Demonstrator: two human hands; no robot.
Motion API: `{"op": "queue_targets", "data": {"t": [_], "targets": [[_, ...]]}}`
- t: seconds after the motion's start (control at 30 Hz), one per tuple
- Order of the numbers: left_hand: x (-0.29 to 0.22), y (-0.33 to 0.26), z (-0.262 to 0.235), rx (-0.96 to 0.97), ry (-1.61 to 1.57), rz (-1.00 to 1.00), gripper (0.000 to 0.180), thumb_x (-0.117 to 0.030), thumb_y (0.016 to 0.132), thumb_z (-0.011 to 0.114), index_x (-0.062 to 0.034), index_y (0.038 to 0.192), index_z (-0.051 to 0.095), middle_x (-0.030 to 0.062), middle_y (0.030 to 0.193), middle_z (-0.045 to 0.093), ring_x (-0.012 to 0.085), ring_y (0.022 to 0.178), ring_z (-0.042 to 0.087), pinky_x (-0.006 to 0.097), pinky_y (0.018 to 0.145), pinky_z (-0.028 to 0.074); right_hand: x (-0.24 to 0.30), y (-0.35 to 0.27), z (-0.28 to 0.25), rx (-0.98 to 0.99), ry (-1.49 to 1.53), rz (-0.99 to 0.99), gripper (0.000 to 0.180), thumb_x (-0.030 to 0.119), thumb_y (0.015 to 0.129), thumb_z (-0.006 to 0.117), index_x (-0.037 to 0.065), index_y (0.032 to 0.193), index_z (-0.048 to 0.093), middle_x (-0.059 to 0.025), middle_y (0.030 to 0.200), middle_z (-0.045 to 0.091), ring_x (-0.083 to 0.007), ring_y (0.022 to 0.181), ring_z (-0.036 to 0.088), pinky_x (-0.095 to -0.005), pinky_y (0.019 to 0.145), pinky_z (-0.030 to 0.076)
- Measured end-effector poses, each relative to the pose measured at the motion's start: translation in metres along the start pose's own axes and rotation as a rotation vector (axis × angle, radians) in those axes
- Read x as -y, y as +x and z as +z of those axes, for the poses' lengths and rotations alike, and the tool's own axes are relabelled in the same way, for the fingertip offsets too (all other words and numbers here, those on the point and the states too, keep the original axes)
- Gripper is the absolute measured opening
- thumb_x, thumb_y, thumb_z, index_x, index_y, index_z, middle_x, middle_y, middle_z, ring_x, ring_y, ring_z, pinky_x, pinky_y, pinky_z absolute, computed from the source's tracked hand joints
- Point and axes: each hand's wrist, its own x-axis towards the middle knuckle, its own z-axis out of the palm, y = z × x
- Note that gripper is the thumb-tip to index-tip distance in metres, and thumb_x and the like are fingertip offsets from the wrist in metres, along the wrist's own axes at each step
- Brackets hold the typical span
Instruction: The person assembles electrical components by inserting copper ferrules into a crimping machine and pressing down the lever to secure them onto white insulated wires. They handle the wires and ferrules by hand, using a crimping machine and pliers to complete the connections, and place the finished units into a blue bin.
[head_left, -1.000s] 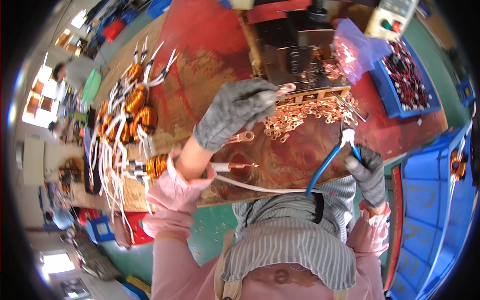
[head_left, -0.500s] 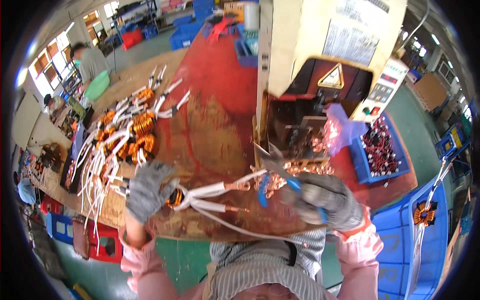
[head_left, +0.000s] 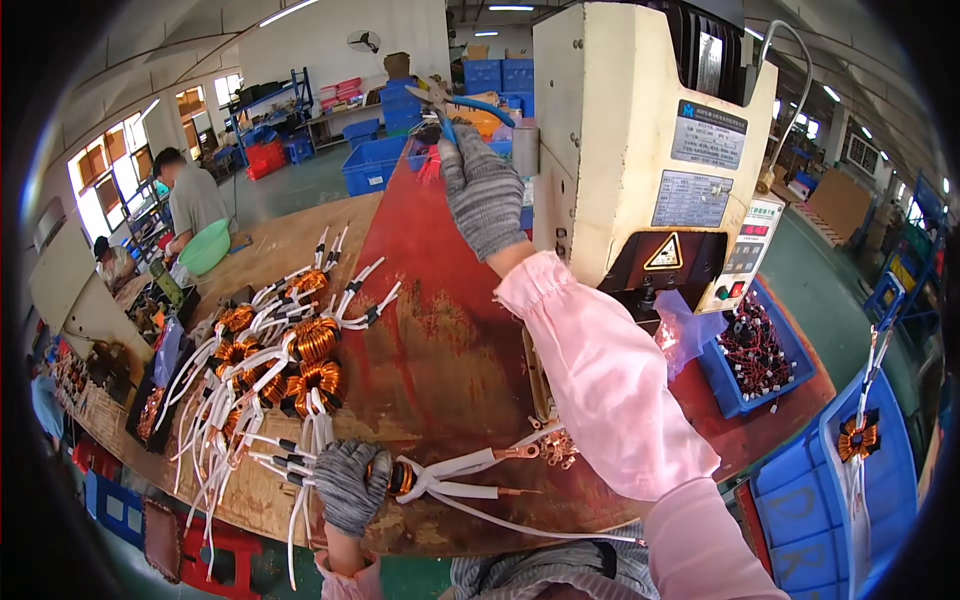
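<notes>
My left hand [head_left: 352, 487], in a grey knit glove, is closed around a copper-wound coil [head_left: 403, 478] near the table's front edge. From the coil, white-sleeved leads [head_left: 465, 466] run to the right, one ending in a copper ring lug [head_left: 528, 451]. A thin white wire trails toward my body. My right hand [head_left: 486, 195], gloved the same way, reaches far forward beside the press. Its fingers are closed on one handle of blue-handled pliers [head_left: 438, 96], whose jaws stand apart and point up to the left.
Several finished-looking coils [head_left: 315, 340] with white leads lie heaped at left. A cream press [head_left: 610, 130] stands right of my arm, with copper lugs [head_left: 558, 448] before it. A blue bin [head_left: 735, 400] holds small parts. A coil hangs over a blue crate [head_left: 800, 500]. People work at far left.
My right hand has swung from the front of the press to far forward, carrying the pliers. The view has tilted up. My left hand still grips the coil.
</notes>
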Motion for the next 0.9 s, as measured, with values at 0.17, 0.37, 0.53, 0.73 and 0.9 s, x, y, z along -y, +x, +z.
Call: {"op": "queue_targets", "data": {"t": [0.17,0.37,0.53,0.73,0.9], "targets": [[0.002,0.002,0.004,-0.051,-0.029,0.03,0.015,-0.02,0.074,0.06,-0.0054,0.076,0.064,0.0137,0.073,0.06,0.033,0.068,0.056,0.043,0.066,0.043,-0.001,0.0,-0.004,-0.008,-0.004,-0.075,0.033,0.029,0.09,0.051,0.001,0.108,0.059,-0.0197,0.088,0.063,-0.035,0.078,0.062,-0.0408,0.069,0.049],[0.003,0.002,0.004,-0.079,-0.04,0.058,0.016,-0.018,0.077,0.056,-0.003,0.078,0.062,0.0148,0.072,0.058,0.0351,0.07,0.055,0.044,0.065,0.043,-0.001,0.006,-0.007,0.116,0.053,0.208,0.035,0.03,0.091,0.049,0.001,0.109,0.058,-0.0189,0.091,0.064,-0.0322,0.082,0.063,-0.0391,0.073,0.049],[0.006,0.008,0.011,-0.086,-0.045,0.038,0.014,-0.022,0.074,0.062,-0.009,0.07,0.061,0.0117,0.066,0.056,0.0311,0.064,0.053,0.043,0.06,0.043,-0.018,0.016,0.004,-0.071,-0.427,-0.217,0.031,0.025,0.088,0.05,0.004,0.111,0.055,-0.0141,0.092,0.061,-0.0274,0.066,0.06,-0.0341,0.057,0.048],[0.015,0.002,0.007,-0.062,-0.029,0.085,0.013,-0.024,0.072,0.062,-0.0105,0.074,0.062,0.0079,0.067,0.055,0.0279,0.063,0.053,0.039,0.06,0.042,-0.117,0.107,0.012,0.321,0.084,0.36,0.023,0.03,0.085,0.054,0.011,0.097,0.06,-0.0069,0.086,0.063,-0.019,0.075,0.059,-0.0313,0.065,0.049],[0.016,-0.01,0.005,-0.063,-0.028,0.009,0.016,-0.023,0.071,0.062,-0.0091,0.079,0.065,0.0082,0.071,0.058,0.0277,0.067,0.056,0.039,0.063,0.044,-0.077,0.005,0.007,0.542,1.533,0.638,0.018,0.021,0.093,0.043,0.011,0.097,0.057,-0.0051,0.083,0.058,-0.0161,0.074,0.055,-0.0282,0.064,0.045]]}}
